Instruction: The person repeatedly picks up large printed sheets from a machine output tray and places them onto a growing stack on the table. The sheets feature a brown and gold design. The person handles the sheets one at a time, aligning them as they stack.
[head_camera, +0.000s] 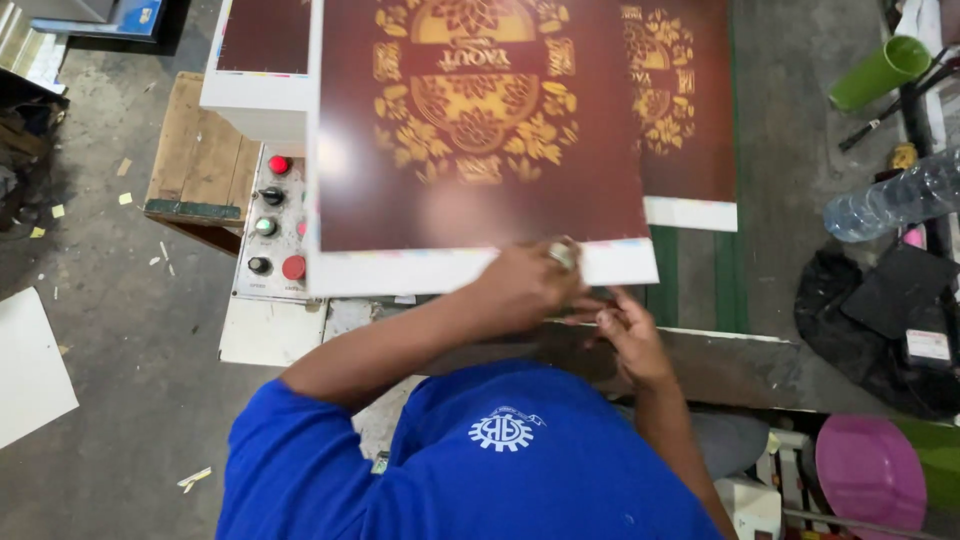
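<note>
A thick stack of dark red printed sheets with a gold ornament and white margins lies on a machine table in front of me. My left hand, a ring on one finger, is closed over the stack's near white edge. Just below that edge, beside the left hand, is my right hand. Its fingers are bent towards the stack's underside, and I cannot make out whether it holds anything. My blue shirt fills the bottom of the view.
A control panel with red, green and black buttons sits left of the stack, beside a wooden pallet. A second printed stack lies to the right. Further right are a green cup, a plastic bottle and a pink plate.
</note>
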